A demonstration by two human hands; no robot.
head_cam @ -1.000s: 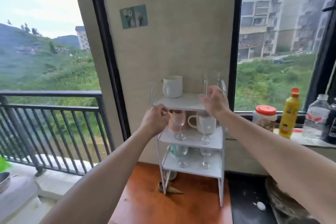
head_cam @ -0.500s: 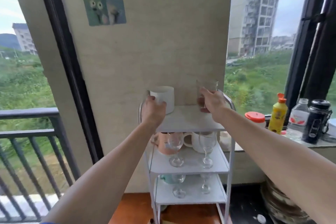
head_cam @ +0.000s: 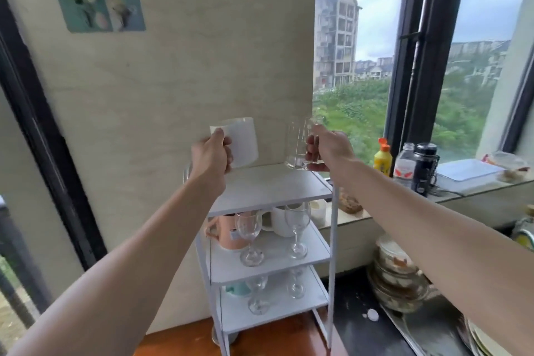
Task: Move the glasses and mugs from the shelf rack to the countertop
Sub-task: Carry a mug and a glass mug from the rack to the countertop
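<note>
A white three-tier shelf rack (head_cam: 271,191) stands on the brown countertop (head_cam: 260,338) against the wall. My left hand (head_cam: 212,157) grips a white mug (head_cam: 244,141) by its handle, lifted just above the top shelf. My right hand (head_cam: 329,147) holds a clear glass mug (head_cam: 297,144) by its handle, also raised off the top shelf. On the middle shelf stand a pink mug (head_cam: 228,233), a white mug (head_cam: 280,221) and two wine glasses (head_cam: 250,235). The bottom shelf holds a teal cup (head_cam: 238,289) and two more wine glasses (head_cam: 258,296).
On the window sill to the right stand a yellow bottle (head_cam: 382,157), a water bottle (head_cam: 404,165), a black flask (head_cam: 424,167) and a white tray (head_cam: 468,173). Stacked plates (head_cam: 400,286) sit on the dark counter at lower right.
Both hands closed on the top-shelf mugs and lifted them off the shelf. My view tilted up and to the right.
</note>
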